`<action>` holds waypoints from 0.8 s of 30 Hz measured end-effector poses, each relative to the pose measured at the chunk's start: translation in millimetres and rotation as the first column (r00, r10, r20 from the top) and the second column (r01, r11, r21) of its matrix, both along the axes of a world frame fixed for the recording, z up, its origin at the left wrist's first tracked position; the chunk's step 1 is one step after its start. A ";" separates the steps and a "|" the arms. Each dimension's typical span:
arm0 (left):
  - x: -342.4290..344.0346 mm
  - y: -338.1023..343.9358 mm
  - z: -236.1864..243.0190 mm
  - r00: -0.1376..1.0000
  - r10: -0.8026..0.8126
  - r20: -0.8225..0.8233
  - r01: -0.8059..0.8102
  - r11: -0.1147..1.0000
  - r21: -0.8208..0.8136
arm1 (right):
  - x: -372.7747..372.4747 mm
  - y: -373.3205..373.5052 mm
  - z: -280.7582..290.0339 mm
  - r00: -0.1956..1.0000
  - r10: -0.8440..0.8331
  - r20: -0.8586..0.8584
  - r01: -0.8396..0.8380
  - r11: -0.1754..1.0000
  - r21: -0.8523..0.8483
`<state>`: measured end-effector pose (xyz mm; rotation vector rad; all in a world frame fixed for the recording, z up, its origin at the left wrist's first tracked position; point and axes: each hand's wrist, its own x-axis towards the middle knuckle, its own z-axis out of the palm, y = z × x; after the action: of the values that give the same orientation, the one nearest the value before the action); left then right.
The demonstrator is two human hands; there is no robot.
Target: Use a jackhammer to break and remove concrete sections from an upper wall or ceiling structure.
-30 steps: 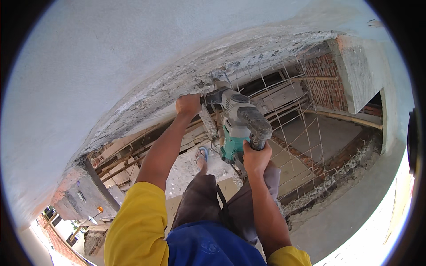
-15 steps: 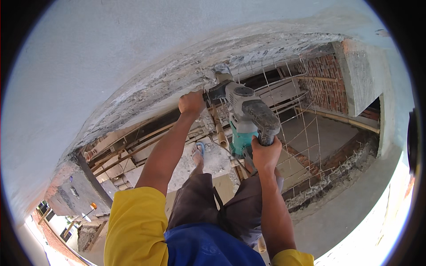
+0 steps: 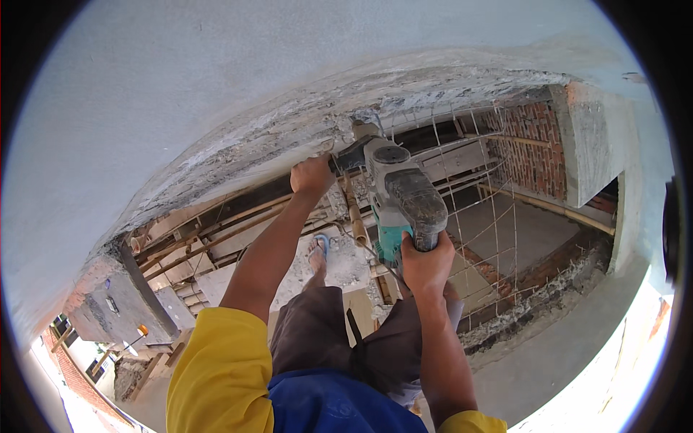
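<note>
A grey and teal demolition hammer [image 3: 393,191] is held out in front of me, its nose at the chipped concrete band [image 3: 317,115] along the wall; the bit's tip is hard to make out. My left hand [image 3: 313,173] is closed on the black side handle at the tool's front. My right hand [image 3: 427,261] is closed on the black rear handle, near the teal housing. Below the tool, my left foot in a blue sandal [image 3: 317,252] stands on a rough, rubble-strewn slab [image 3: 345,270].
Exposed rebar mesh [image 3: 494,238] hangs over an opening on the right, with a lower floor beneath. Bamboo poles [image 3: 202,245] run below at left. A brick wall [image 3: 534,144] and concrete column [image 3: 588,144] stand at upper right. A grey concrete block [image 3: 119,296] is at left.
Since a second ago the tool and my right hand have shifted slightly right in view, my left hand hardly at all. The surroundings have shifted slightly too. Both grips are unchanged.
</note>
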<state>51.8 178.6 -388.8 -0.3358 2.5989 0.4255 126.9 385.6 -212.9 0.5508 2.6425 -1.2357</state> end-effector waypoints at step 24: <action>10.9 13.4 -22.9 0.987 0.150 -0.064 -0.147 0.988 0.049 | -32.4 1.9 7.0 0.994 0.110 -0.026 -0.107 0.989 0.100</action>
<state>62.7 192.0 -411.6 -0.5107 2.6352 0.5539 94.6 387.5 -205.9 0.3989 2.7312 -1.0977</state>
